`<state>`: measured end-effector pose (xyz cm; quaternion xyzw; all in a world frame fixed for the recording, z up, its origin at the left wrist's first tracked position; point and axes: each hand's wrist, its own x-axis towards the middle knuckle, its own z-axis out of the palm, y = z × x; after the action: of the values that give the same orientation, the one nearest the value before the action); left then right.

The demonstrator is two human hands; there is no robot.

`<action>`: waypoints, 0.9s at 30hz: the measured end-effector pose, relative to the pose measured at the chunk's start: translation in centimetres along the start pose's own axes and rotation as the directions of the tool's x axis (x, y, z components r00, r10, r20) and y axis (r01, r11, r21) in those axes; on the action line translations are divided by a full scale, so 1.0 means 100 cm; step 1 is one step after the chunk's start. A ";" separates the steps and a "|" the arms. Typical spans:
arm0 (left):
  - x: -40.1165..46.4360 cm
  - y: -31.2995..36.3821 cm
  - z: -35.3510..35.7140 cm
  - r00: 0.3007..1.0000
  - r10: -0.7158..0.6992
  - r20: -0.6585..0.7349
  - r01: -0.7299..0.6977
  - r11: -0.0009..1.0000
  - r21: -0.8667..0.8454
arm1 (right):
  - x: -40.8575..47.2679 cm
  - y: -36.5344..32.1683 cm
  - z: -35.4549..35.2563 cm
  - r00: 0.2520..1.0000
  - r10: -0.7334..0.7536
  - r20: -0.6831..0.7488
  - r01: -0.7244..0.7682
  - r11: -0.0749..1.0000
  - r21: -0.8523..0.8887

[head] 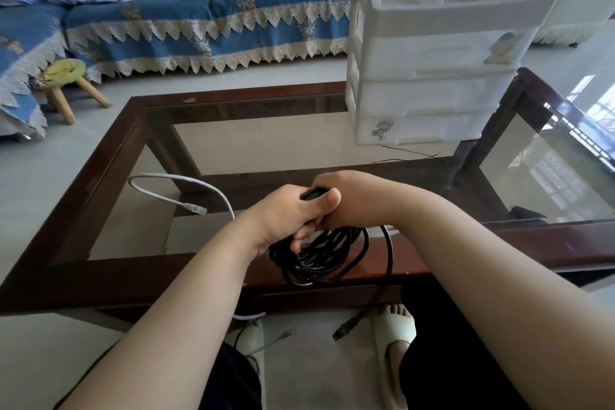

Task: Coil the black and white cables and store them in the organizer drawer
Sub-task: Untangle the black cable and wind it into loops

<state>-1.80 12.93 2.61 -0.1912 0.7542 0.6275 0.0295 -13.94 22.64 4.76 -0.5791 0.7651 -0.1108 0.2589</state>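
A blue sofa (206,17) with a lace-edged cover is seen at the back, and a dark wooden table (100,176) with glass panels fills the middle. A white plastic organizer (429,53) is set on the far right part of the table; its drawers are all seen closed, and open compartments are moulded into its top. The black cable (319,253) is held above the near table edge as a loose bundle of loops, with one strand let fall over the edge and ended by a plug near the floor. It is judged light, limp and a little springy, so the loops are best gripped together at one point across the bundle. The left hand (289,220) is curled round the gathered loops, thumb pressed over a black end piece. The right hand (352,200) is closed beside it, touching it; what it pinches cannot be told. The white cable (179,190) is laid on the glass to the left, thin, smooth and uncoiled, with a clear connector at its end.
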 end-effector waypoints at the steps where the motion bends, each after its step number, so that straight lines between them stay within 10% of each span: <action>1: 0.001 -0.001 0.001 1.000 0.008 -0.016 -0.008 1.000 0.023 | 0.001 0.000 0.002 1.000 0.016 -0.015 -0.016 1.000 -0.015; 12: 0.004 0.013 0.001 0.961 0.138 -0.238 0.032 0.803 0.595 | 0.002 0.011 0.008 0.963 -0.058 -0.264 0.003 0.979 -0.202; 27: -0.007 0.018 -0.015 0.996 -0.003 -0.091 0.037 0.927 0.374 | 0.001 0.012 0.006 0.930 -0.032 -0.367 0.006 0.997 -0.072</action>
<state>-1.51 11.94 4.83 -0.2175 0.8587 0.4625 0.0386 -14.66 22.97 3.59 -0.5643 0.7976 -0.1931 0.0899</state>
